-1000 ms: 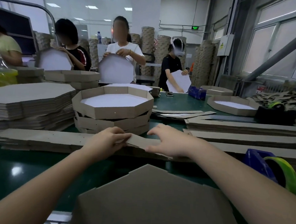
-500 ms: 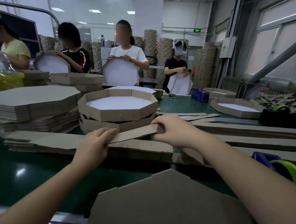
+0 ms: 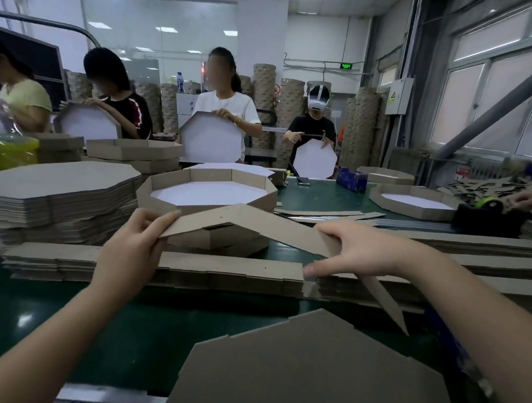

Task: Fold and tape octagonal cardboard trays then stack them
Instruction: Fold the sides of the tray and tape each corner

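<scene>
I hold a long brown cardboard strip up in the air over the green table. My left hand pinches its left end. My right hand grips it further right, where it bends; the rest of the strip hangs down to the right. The strip is creased into a shallow peak between my hands. A flat octagonal cardboard base lies on the table just in front of me. Beyond the strip stands a stack of finished octagonal trays with white inner bottoms.
Piles of flat strips run across the table under my hands. A tall pile of flat octagons sits at the left. A lone tray and a tape dispenser are at the right. Several people work across the table.
I have lifted the strip off the pile and raised it. My hands have moved apart along it, and it now bends at its creases, with the right part hanging down.
</scene>
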{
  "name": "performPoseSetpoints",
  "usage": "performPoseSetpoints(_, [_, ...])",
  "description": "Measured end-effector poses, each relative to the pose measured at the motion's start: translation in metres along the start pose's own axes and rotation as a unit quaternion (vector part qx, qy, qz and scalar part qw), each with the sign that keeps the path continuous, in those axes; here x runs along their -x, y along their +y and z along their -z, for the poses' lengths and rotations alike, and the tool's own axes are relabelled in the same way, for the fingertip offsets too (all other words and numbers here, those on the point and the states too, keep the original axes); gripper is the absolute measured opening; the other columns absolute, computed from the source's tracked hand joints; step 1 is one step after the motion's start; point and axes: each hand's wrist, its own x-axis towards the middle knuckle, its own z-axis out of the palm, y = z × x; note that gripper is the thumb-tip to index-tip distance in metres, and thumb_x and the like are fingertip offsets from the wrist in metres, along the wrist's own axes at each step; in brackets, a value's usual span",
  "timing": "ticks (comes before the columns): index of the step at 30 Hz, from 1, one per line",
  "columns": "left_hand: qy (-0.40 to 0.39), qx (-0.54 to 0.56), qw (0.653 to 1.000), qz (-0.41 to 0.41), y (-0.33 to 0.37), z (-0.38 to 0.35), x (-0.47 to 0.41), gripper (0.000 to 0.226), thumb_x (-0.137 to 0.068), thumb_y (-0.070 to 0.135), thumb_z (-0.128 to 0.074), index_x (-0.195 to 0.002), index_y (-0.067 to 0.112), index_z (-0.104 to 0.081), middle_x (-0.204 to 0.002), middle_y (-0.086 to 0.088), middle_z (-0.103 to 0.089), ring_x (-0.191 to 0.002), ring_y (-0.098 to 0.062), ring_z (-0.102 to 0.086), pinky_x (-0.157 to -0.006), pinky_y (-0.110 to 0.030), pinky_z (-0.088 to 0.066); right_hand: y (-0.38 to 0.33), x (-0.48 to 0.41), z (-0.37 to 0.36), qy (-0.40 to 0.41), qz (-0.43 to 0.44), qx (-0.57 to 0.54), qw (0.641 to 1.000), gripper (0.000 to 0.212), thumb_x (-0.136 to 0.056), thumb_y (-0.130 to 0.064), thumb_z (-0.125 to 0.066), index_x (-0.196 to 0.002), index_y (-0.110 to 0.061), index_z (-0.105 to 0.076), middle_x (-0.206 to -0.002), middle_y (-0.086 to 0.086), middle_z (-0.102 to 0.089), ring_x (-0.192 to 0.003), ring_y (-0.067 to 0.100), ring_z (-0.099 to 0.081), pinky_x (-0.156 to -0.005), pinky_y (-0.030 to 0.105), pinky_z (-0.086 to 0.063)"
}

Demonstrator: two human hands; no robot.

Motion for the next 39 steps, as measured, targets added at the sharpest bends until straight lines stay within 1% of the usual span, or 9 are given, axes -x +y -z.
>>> performPoseSetpoints(4, [0.040,0.070,0.995,-0.053,0.033,0.023,-0.025,0.040,-0.093,0.017,-0.052,-0.132,0.013,-0.057,-0.106,-0.009,-0.051,-0.085,-0.018,-0.052,-0.064,-0.029,-0.042,-0.011,0.034,0.021,0.005,0.015,-0.036,0.999,0.057,-0.073,-0.059,-0.074,-0.122,-0.043,-0.049,-0.109,-0.021,-0.057,-0.100,0.002,-0.055,-0.086,0.028,-0.047])
performPoseSetpoints(9, [0.072,0.074,0.987,-0.125,0.068,0.058,-0.045,0.040,-0.094,0.030,-0.044,-0.127,0.011,-0.057,-0.105,-0.009,-0.053,-0.083,-0.017,-0.052,-0.059,-0.028,-0.043,-0.032,0.083,0.048,-0.022,0.024,-0.090,0.995,0.053,-0.055,-0.066,-0.076,-0.097,-0.072,-0.044,-0.101,-0.041,-0.052,-0.095,-0.017,-0.052,-0.081,0.013,-0.043])
performPoseSetpoints(16, [0.088,0.021,0.973,-0.213,0.134,0.098,-0.057,0.029,-0.091,0.028,-0.046,-0.111,0.012,-0.059,-0.089,-0.013,-0.060,-0.069,-0.027,-0.059,-0.040,-0.031,-0.045,-0.058,0.127,0.067,0.066,0.014,-0.060,0.996,0.065,-0.050,-0.085,-0.063,-0.106,-0.056,-0.050,-0.101,-0.035,-0.059,-0.091,-0.012,-0.057,-0.083,0.025,-0.046])
performPoseSetpoints(24, [0.074,0.081,0.968,-0.227,0.192,0.120,-0.052,0.031,-0.088,0.029,-0.046,-0.109,0.015,-0.065,-0.096,-0.005,-0.059,-0.076,-0.022,-0.058,-0.044,-0.029,-0.044,-0.074,0.176,0.077,0.156,0.021,-0.040,0.987,0.055,-0.055,-0.081,-0.063,-0.103,-0.054,-0.058,-0.097,-0.043,-0.056,-0.084,-0.016,-0.058,-0.059,0.010,-0.046])
performPoseSetpoints(27, [-0.039,0.324,0.940,-0.096,0.190,0.109,-0.044,0.027,-0.090,0.024,-0.062,-0.116,0.031,-0.058,-0.100,0.010,-0.059,-0.085,-0.011,-0.057,-0.072,-0.034,-0.053,-0.063,0.196,0.075,0.137,-0.003,-0.072,0.988,0.054,-0.055,-0.078,-0.064,-0.102,-0.052,-0.059,-0.091,-0.033,-0.062,-0.062,-0.001,-0.063,-0.052,0.012,-0.048])
performPoseSetpoints(29, [-0.141,0.405,0.902,-0.045,0.188,0.103,-0.037,0.030,-0.083,0.045,-0.063,-0.113,0.040,-0.060,-0.092,0.017,-0.061,-0.083,-0.009,-0.058,-0.076,-0.032,-0.052,-0.051,0.204,0.069,0.114,-0.018,-0.069,0.991,0.053,-0.054,-0.080,-0.063,-0.102,-0.057,-0.056,-0.097,-0.035,-0.060,-0.074,0.003,-0.067,-0.060,0.019,-0.055])
performPoseSetpoints(31, [-0.205,0.426,0.879,-0.058,0.189,0.099,-0.029,0.038,-0.078,0.064,-0.058,-0.112,0.045,-0.061,-0.089,0.021,-0.061,-0.080,-0.006,-0.059,-0.069,-0.022,-0.049,-0.039,0.208,0.063,0.090,-0.027,-0.071,0.993,0.050,-0.058,-0.081,-0.065,-0.103,-0.061,-0.054,-0.104,-0.043,-0.055,-0.093,-0.010,-0.061,-0.074,0.014,-0.052])
performPoseSetpoints(34, [-0.196,0.409,0.886,-0.097,0.195,0.094,-0.020,0.044,-0.079,0.065,-0.059,-0.116,0.041,-0.063,-0.097,0.027,-0.060,-0.089,0.005,-0.057,-0.071,-0.007,-0.040,-0.022,0.214,0.053,0.052,-0.055,-0.093,0.993,0.041,-0.066,-0.068,-0.069,-0.104,-0.060,-0.056,-0.104,-0.043,-0.055,-0.095,-0.020,-0.054,-0.072,0.006,-0.044])
performPoseSetpoints(39, [-0.184,0.324,0.918,-0.134,0.217,0.085,-0.012,0.065,-0.072,0.079,-0.045,-0.124,0.042,-0.059,-0.095,0.025,-0.053,-0.082,0.000,-0.055,-0.068,-0.022,-0.046,0.004,0.213,0.024,0.004,-0.091,-0.115,0.989,0.055,-0.065,-0.063,-0.073,-0.115,-0.050,-0.053,-0.113,-0.022,-0.060,-0.100,-0.003,-0.060,-0.092,0.026,-0.051])
